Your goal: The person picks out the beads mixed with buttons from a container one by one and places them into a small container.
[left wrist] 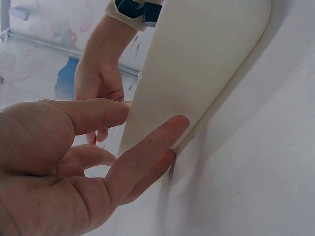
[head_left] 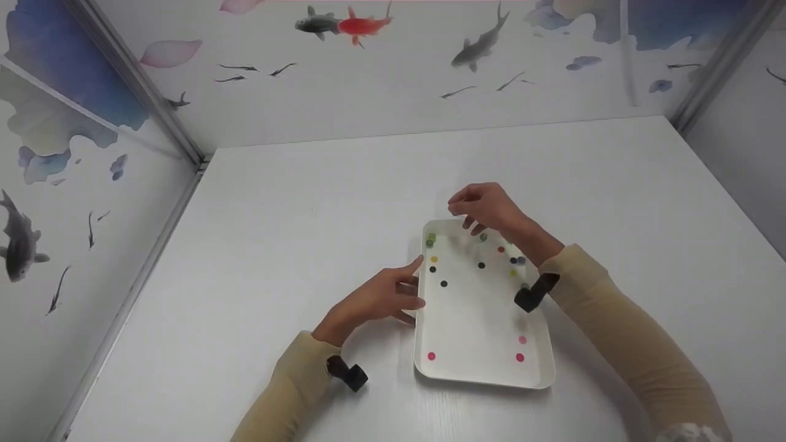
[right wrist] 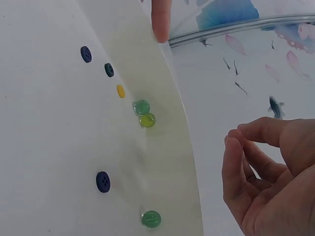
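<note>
Head view shows a white tray (head_left: 473,331) lying flat on the white bench (head_left: 295,209). The left hand (head_left: 384,293) is at the left side of the tray. Its grip is loose, with mostly straight fingers touching the tray's side. The right hand (head_left: 490,205) is up at the far end of the tray. Its grip is closed, with the tips of the thumb and a finger meeting in a pinch. I can't tell if a tiny thing is tucked between them.

Inside the tray, near the far left corner, a green marble (right wrist: 142,107) touches a yellow-green marble (right wrist: 147,120). Near them are a yellow button (right wrist: 121,91), a dark green button (right wrist: 109,70) and a dark blue button (right wrist: 86,54). Another dark button (right wrist: 103,182) lies closer to the middle, and a second green marble (right wrist: 151,219) is near the far wall of the tray. On the right side is a small red piece (head_left: 501,249). At the near end, a pink piece (head_left: 431,356) sits on the left. On the right, a pale pink piece (head_left: 522,339) is near a bright pink piece (head_left: 520,357). Painted on the back wall (head_left: 399,98) is a red fish (head_left: 362,26).
</note>
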`<action>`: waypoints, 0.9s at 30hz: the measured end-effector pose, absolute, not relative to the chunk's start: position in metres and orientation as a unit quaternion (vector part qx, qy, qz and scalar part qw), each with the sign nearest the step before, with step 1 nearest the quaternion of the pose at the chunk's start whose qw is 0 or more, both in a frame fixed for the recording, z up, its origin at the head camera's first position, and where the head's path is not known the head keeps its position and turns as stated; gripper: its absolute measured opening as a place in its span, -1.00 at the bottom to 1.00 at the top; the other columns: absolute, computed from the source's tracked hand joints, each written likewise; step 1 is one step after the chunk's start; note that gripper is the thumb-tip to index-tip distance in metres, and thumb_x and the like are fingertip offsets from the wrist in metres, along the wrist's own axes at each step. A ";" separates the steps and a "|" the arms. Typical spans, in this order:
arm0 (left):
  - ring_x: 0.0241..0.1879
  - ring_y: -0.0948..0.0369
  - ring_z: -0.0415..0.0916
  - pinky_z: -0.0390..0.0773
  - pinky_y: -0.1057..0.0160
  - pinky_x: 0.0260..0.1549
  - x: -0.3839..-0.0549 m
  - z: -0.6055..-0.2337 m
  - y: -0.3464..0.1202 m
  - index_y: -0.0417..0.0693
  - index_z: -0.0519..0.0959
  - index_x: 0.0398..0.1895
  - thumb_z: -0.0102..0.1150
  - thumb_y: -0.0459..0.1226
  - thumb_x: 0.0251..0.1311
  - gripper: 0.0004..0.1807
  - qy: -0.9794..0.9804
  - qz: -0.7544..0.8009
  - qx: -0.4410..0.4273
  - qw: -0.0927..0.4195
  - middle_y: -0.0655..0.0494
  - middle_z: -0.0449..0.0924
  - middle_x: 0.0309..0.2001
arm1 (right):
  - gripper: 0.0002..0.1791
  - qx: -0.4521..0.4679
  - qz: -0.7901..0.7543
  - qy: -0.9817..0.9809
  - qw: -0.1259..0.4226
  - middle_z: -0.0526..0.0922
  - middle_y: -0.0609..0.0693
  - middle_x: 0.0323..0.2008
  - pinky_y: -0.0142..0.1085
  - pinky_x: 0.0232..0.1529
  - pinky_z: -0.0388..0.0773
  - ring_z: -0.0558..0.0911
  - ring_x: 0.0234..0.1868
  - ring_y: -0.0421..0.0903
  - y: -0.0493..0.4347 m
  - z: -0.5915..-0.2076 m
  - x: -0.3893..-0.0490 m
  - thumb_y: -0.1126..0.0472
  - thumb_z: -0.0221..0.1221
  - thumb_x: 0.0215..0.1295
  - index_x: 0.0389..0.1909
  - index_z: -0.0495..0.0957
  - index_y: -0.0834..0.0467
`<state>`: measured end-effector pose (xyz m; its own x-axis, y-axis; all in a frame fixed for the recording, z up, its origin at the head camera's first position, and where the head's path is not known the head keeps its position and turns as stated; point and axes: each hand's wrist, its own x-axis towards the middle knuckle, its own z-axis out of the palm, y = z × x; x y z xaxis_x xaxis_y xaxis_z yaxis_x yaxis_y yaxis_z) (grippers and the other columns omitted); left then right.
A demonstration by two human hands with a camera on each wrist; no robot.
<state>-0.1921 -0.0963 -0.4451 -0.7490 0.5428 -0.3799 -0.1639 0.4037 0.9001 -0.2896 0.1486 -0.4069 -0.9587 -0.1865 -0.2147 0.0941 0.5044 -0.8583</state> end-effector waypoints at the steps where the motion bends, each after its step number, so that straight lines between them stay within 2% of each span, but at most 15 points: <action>1: 0.15 0.05 0.61 0.76 0.04 -0.08 -0.192 -0.445 -0.096 0.17 -0.01 0.61 0.25 -0.38 0.29 -0.08 0.769 0.532 0.124 0.332 -0.23 0.40 0.34 | -0.67 -0.028 -0.495 0.857 0.144 0.63 0.12 -0.03 -0.37 -0.32 0.72 0.66 -0.29 -0.09 0.147 -0.408 -0.289 0.10 0.17 0.43 0.09 0.61 0.18; 11: 0.14 0.08 0.60 0.77 0.09 -0.11 -0.194 -0.445 -0.096 0.17 -0.02 0.61 0.25 -0.37 0.30 -0.08 0.772 0.528 0.126 0.331 -0.21 0.40 0.34 | -0.62 -0.035 -0.480 0.861 0.162 0.65 0.15 0.00 -0.35 -0.35 0.73 0.66 -0.30 -0.08 0.135 -0.415 -0.283 0.11 0.20 0.41 0.15 0.60 0.19; 27: 0.15 0.04 0.61 0.76 0.09 -0.08 -0.189 -0.441 -0.096 0.13 -0.04 0.61 0.23 -0.38 0.30 -0.08 0.773 0.531 0.127 0.324 -0.24 0.40 0.34 | -0.72 -0.028 -0.471 0.862 0.187 0.69 0.12 -0.02 -0.35 -0.38 0.72 0.65 -0.35 -0.11 0.120 -0.434 -0.278 0.14 0.21 0.40 0.05 0.65 0.15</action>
<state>-0.1891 -0.0956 -0.4405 -0.7585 0.5394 -0.3657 -0.1481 0.4038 0.9028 -0.2782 0.1195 -0.4338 -0.9284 -0.2238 -0.2966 0.1289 0.5546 -0.8221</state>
